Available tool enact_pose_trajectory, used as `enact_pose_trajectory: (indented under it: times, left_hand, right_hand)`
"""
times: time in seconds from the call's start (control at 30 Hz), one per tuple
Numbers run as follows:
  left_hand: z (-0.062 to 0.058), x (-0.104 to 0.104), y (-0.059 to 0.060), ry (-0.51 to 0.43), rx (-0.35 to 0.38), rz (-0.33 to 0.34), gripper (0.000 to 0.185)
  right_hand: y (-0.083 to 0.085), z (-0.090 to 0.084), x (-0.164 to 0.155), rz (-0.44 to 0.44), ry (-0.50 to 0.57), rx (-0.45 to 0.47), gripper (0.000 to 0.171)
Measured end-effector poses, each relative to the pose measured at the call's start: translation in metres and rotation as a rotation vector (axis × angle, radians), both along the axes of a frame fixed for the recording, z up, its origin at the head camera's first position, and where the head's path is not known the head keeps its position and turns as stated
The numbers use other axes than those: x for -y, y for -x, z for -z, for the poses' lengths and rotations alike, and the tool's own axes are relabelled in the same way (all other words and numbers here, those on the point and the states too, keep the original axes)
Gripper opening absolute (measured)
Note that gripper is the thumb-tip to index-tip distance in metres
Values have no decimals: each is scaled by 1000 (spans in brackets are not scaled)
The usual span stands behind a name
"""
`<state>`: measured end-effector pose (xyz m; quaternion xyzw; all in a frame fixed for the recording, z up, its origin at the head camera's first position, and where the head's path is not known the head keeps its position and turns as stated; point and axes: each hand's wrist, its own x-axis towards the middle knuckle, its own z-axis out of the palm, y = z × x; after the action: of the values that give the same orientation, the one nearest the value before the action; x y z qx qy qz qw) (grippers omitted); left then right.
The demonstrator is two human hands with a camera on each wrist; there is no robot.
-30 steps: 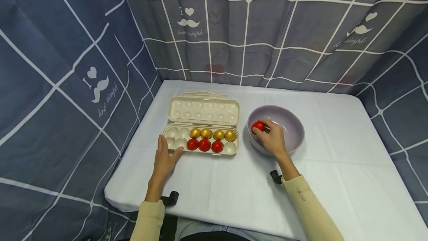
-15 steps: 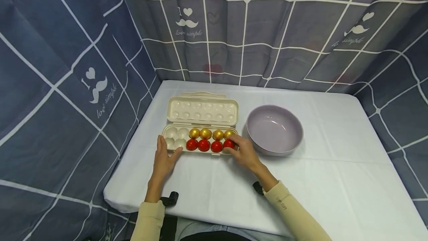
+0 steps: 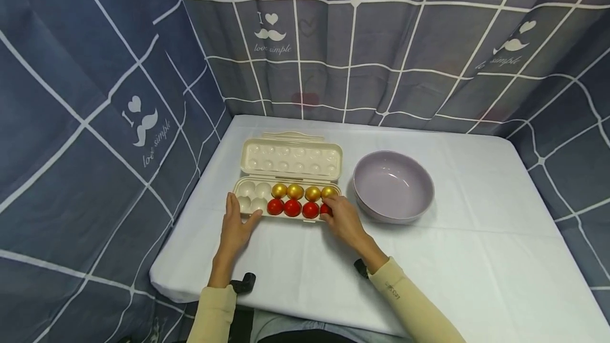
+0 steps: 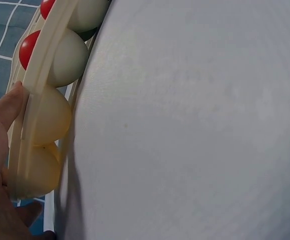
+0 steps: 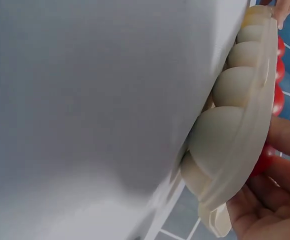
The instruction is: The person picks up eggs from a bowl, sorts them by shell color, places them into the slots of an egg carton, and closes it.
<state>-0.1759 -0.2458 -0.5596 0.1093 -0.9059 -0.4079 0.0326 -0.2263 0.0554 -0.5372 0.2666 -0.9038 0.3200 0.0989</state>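
A cream egg carton (image 3: 247,189) lies with its lid folded back on the white table. Several gold eggs (image 3: 295,191) fill part of its back row, and three red eggs (image 3: 292,207) sit in the front row. My right hand (image 3: 348,224) holds another red egg (image 3: 325,209) in the front row's right end cup. In the right wrist view, fingers and thumb surround that red egg (image 5: 263,160), partly hiding it. My left hand (image 3: 233,233) rests against the carton's front left corner, thumb and fingers spread and fairly straight. The left end cups hold nothing.
A lilac bowl (image 3: 394,187) with nothing in it stands to the right of the carton. The white-covered table (image 3: 452,263) meets a dark grid-patterned curtain (image 3: 381,36) at the back and sides. The raised carton lid (image 3: 292,159) lies behind the egg rows.
My right hand has moved left from the bowl to the carton, bringing the red egg into the front row's right end cup. The left hand has stayed at the carton's corner.
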Motion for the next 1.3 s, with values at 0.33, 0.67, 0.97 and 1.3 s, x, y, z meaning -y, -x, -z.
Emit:
enact_pose_trajectory:
  times: [0.33, 0.67, 0.97, 1.3]
  left_hand:
    - [2, 1, -4, 14, -7, 0, 104]
    - [5, -1, -2, 9, -16, -14, 105]
    - [3, -5, 0, -10, -26, 2, 100]
    - [-7, -7, 0, 26, -29, -29, 105]
  right_hand:
    - [1, -6, -2, 32, 151, 42, 22]
    - [56, -53, -6, 165, 727, 491, 63]
    - [82, -48, 1, 214, 684, 773, 95]
    - [68, -50, -3, 216, 746, 528, 75]
